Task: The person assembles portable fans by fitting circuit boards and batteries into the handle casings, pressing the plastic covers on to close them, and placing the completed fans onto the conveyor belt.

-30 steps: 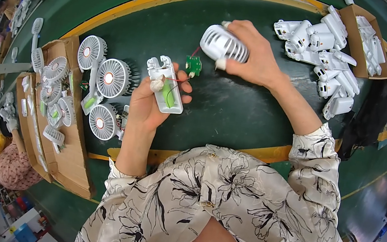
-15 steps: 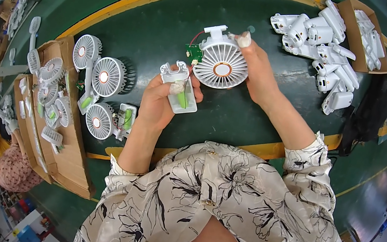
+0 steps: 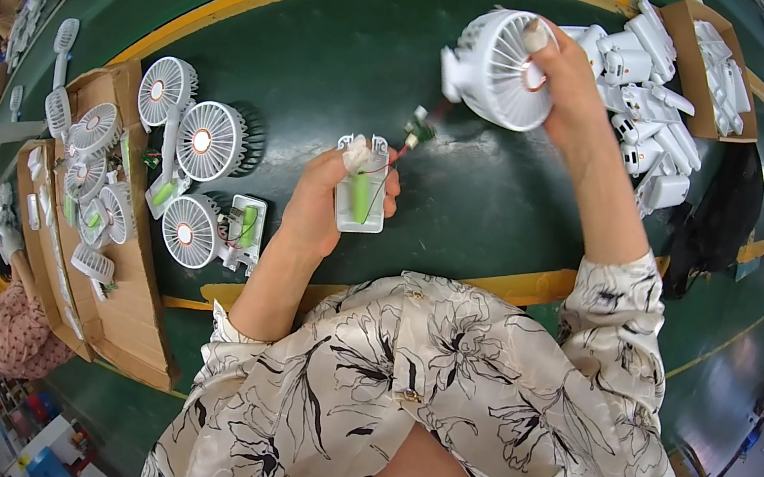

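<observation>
My right hand point(image 3: 571, 84) grips a round white fan head point(image 3: 507, 69), its grille tilted, above the far middle of the table. Thin wires and a small green circuit board point(image 3: 421, 131) hang between the fan head and a white handle shell point(image 3: 362, 217). Closed round that shell is my left hand point(image 3: 318, 190), with the thumb over its upper end. Inside the shell lies a green battery cell point(image 3: 360, 197). Pale wrapping covers both thumb tips. The right fingers are partly hidden behind the fan head.
White fans point(image 3: 210, 141) with open handles lie on the left, next to a cardboard tray point(image 3: 139, 320) of more fans. White housings point(image 3: 657, 112) are heaped at the far right beside a cardboard box point(image 3: 697, 49). A black cloth point(image 3: 720, 217) hangs at the right edge. Other people work at far left.
My right hand has carried the fan head up and to the right, away from the shell, tilting it. The wires and board now stretch between them. My left hand has shifted slightly.
</observation>
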`<state>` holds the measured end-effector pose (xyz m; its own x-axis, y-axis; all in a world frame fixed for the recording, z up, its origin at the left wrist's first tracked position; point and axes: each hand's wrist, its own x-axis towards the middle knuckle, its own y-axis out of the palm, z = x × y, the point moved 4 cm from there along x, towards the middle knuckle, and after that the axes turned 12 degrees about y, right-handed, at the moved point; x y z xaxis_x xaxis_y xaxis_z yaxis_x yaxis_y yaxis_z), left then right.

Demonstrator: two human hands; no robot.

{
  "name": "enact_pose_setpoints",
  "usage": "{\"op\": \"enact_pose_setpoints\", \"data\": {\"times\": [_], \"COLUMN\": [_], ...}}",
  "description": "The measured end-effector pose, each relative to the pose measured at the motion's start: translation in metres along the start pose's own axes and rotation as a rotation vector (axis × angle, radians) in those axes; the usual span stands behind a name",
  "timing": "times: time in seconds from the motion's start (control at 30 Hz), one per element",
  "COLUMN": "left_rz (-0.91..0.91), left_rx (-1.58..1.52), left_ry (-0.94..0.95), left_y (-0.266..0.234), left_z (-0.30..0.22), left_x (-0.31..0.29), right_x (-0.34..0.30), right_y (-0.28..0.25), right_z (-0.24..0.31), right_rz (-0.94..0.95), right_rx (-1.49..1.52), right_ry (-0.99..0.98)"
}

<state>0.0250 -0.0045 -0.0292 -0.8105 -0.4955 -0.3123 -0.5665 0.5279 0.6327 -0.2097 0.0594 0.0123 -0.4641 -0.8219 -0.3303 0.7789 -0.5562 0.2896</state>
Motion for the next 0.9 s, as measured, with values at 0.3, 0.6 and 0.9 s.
{"op": "enact_pose_setpoints", "data": {"times": [0.3,0.6,0.9], "left_rz": [-0.093,0.097,0.095], "left_rx": [0.353,0.32,0.571], "left_ry": [-0.118,-0.071,0.145], "left_y": [0.024,0.04,0.044], "left_z": [0.007,0.003,-0.006], "left_x": [-0.003,-0.007,0.001], "right_x": [0.005,0.01,0.011], "right_y": [0.051,0.059,0.062], "right_z": [0.013,-0.001,0.007], "right_rz": [0.293,0.346,0.308], "right_rx": [-0.887,-0.924,-0.939], "right_ry": [-0.052,-0.02,-0.129]}}
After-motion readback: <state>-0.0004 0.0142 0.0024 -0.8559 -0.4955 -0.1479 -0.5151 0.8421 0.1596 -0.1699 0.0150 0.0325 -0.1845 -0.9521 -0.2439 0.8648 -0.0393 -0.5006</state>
